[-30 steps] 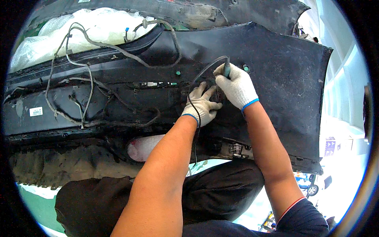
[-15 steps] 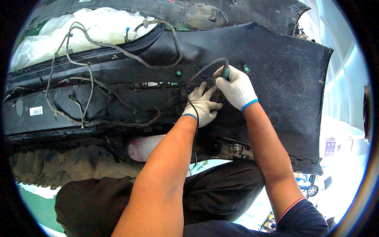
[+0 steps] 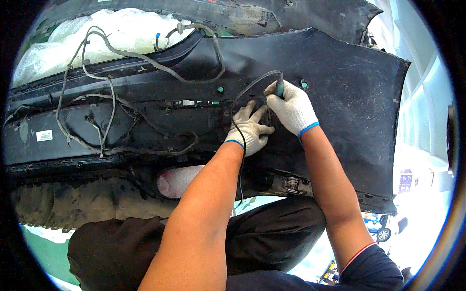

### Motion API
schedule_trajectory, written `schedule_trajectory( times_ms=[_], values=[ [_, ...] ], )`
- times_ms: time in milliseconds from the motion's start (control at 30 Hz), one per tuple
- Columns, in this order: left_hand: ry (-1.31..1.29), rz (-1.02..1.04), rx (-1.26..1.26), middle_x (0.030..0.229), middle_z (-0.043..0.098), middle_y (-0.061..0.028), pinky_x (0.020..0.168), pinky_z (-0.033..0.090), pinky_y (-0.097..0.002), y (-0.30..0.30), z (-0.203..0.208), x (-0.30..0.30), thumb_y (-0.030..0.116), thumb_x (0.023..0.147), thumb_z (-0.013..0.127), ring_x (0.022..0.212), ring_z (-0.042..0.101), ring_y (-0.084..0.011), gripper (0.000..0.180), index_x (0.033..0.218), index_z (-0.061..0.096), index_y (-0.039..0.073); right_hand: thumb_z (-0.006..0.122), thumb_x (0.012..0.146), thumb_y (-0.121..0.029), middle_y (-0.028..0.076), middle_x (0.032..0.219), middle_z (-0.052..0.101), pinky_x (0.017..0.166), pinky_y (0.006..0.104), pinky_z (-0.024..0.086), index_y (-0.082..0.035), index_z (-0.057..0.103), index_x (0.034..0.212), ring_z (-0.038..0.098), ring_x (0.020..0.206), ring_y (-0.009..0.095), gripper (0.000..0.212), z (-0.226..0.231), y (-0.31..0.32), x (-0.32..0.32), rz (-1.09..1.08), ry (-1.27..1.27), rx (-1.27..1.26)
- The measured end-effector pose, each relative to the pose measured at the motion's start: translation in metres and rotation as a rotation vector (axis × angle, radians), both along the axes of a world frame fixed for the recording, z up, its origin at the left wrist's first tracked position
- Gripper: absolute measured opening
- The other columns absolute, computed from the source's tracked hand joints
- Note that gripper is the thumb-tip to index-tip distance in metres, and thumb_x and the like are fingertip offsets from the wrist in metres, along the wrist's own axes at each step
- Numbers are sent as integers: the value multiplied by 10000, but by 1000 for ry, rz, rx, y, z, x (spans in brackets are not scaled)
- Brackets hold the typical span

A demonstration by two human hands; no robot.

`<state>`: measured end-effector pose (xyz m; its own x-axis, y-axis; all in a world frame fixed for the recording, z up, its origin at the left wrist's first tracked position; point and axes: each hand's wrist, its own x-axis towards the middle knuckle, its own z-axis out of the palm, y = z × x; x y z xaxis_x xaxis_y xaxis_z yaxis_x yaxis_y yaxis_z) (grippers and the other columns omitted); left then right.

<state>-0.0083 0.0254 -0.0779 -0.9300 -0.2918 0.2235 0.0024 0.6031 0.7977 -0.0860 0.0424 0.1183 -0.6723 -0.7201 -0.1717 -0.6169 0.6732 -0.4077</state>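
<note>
A large black car bumper (image 3: 349,121) lies with its inner side up in front of me. My right hand (image 3: 292,107), in a white knit glove with a blue cuff, is closed round a slim corded soldering iron (image 3: 279,88) with a dark green grip. It is held upright like a pen; its tip is hidden behind the glove. My left hand (image 3: 251,132), gloved alike, lies with fingers spread on the bumper just left of the right hand. The thin black cord (image 3: 242,140) arcs from the iron's top and runs down across the left glove.
Grey wiring (image 3: 112,104) loops over the bumper's left half. Green round clips (image 3: 304,85) and a white label (image 3: 44,136) sit on it. Another dark bumper (image 3: 320,14) lies beyond, with clear plastic wrap (image 3: 53,53) at the far left. My bent knee (image 3: 281,228) is close to the near edge.
</note>
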Motion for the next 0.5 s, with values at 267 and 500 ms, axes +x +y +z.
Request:
schedule_trajectory(
  times_ms=[267, 500],
  values=[
    [-7, -9, 22, 1740, 450, -101, 1339, 254, -620, -1, 3, 3, 392, 904, 795, 1657, 284, -483, 335, 1231, 843, 451, 720, 951, -84, 57, 969, 761, 907, 350, 574, -37, 748, 1076, 693, 939, 148, 136, -2, 0, -2, 28, -13, -7],
    [-6, -4, 42, 1741, 445, -111, 1354, 228, -612, -1, 8, 4, 388, 903, 791, 1659, 279, -485, 335, 1229, 846, 443, 703, 940, -120, 99, 873, 740, 749, 373, 585, -63, 749, 1097, 706, 766, 187, 173, -9, 4, -9, 78, 16, -38]
  ],
)
